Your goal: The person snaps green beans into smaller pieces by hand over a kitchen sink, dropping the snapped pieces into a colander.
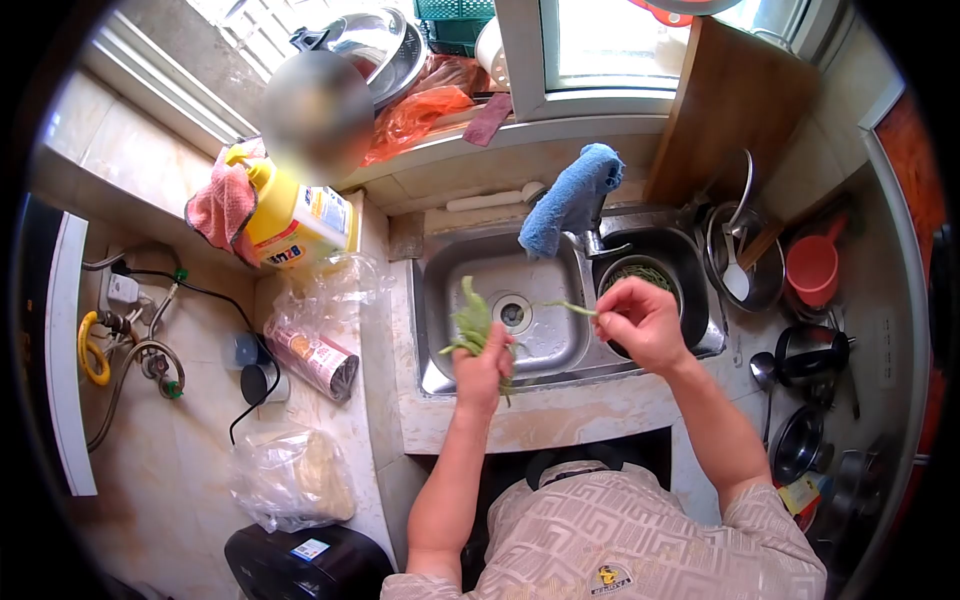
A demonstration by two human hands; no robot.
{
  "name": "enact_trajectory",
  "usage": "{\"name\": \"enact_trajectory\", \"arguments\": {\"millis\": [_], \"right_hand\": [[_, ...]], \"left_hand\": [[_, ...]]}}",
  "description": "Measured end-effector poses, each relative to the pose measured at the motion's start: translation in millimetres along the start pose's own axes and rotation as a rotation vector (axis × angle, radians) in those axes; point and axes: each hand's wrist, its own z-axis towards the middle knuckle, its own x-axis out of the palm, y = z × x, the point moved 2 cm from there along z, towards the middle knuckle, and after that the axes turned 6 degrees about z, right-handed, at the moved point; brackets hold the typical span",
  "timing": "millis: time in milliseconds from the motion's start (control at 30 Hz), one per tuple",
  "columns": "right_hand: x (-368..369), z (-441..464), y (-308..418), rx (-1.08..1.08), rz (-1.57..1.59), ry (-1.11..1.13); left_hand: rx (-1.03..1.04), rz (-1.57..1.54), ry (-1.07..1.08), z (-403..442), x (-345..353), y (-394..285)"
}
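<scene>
My left hand [482,374] is closed around a bunch of green beans [470,324] over the front of the left sink basin [448,285]. Between the fingertips of my right hand [646,326] is a single green bean [568,306], its free end pointing left toward the bunch. Beneath and behind that hand, the right basin [693,270] contains a round bowl with more green beans [645,272] in it. My right hand and forearm partly hide this bowl.
A blue cloth [570,200] hangs over the faucet [594,240]. Left of the sink stand a yellow jug [290,220] and plastic-wrapped packages [305,355]. On the right are a red dipper [813,268], pans [797,445] and a leaning wooden board [735,110].
</scene>
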Motion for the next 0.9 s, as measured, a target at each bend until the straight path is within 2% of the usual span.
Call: {"name": "enact_trajectory", "arguments": {"millis": [67, 200, 333, 533, 667, 767, 867, 900], "right_hand": [[8, -5, -6, -0.006, -0.062, 0.085], [19, -12, -13, 0.051, -0.334, 0.199], [14, -21, -22, 0.135, -0.500, 0.254], [22, -22, -46, 0.285, -0.430, 0.233], [30, -20, -49, 0.254, -0.548, 0.226], [30, -25, -63, 0.355, -0.400, 0.033], [19, -25, -102, 0.585, 0.291, -0.270], [19, -24, -102, 0.595, 0.379, -0.245]], "left_hand": [[-0.109, 0.154, 0.095, -6, 15, 4], [-0.169, -0.307, 0.256, -2, 37, -1], [-0.150, -0.366, 0.256, 0, 36, 2], [-0.113, -0.264, 0.160, -2, 34, 11], [-0.021, -0.245, 0.075, -6, 34, 3], [0.101, -0.244, -0.041, -4, 24, 2], [0.187, -0.225, -0.097, -11, 23, 3], [0.191, -0.239, -0.069, -13, 22, 1]]}}
